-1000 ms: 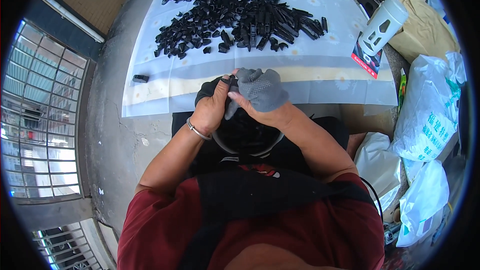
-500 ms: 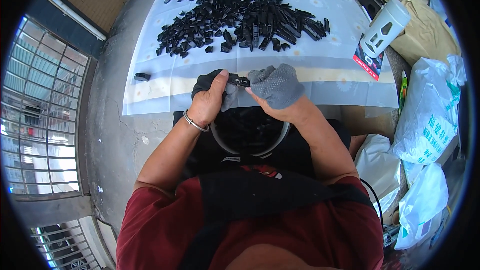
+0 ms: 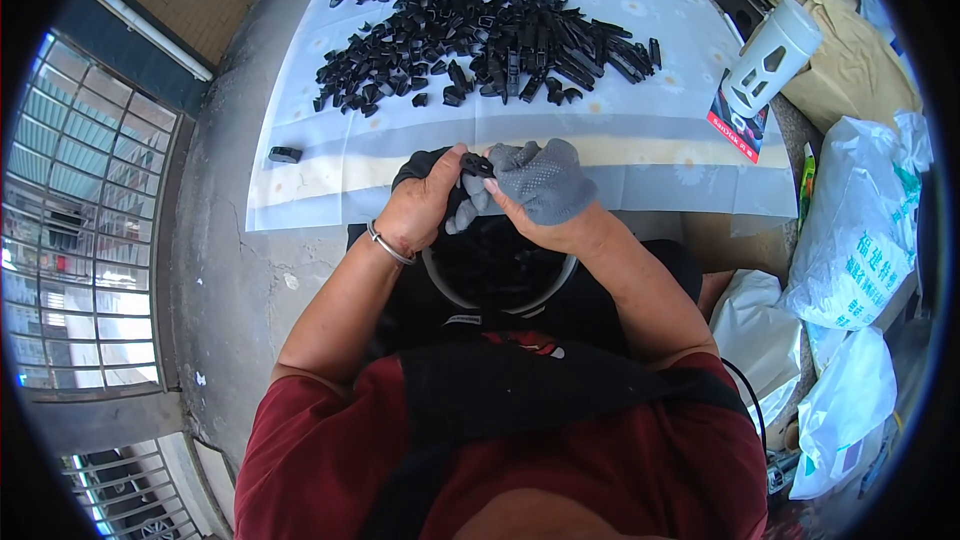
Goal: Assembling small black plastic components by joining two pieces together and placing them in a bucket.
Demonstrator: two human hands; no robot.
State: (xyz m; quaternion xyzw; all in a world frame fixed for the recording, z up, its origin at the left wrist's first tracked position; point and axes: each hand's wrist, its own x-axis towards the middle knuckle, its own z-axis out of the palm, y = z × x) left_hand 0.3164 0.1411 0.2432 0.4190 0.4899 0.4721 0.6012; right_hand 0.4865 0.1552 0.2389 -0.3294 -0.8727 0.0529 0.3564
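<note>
Between my two hands is a small black plastic part (image 3: pixel 478 166), mostly covered by fingers. My left hand (image 3: pixel 428 188), in a dark glove that leaves the thumb bare, pinches its left end. My right hand (image 3: pixel 545 185), in a grey dotted glove with a bare thumb, grips the other end. Just below them in my lap sits a round bowl (image 3: pixel 500 308) with dark contents that I cannot make out singly. Beyond my hands, a large heap of small black plastic parts (image 3: pixel 400 40) and a pile of longer black parts (image 3: pixel 550 40) cover the table.
A flowered white cloth (image 3: pixel 330 190) covers the table. One black part (image 3: pixel 285 154) lies alone at its left. To the right stand a white cylinder with cut-outs (image 3: pixel 770 55) on a red and black card (image 3: pixel 738 135), and white bags (image 3: pixel 850 230). A barred window (image 3: pixel 90 210) is at left.
My hands have come closer together and slightly lower, with my right hand moving left. Less of the black part shows between them now.
</note>
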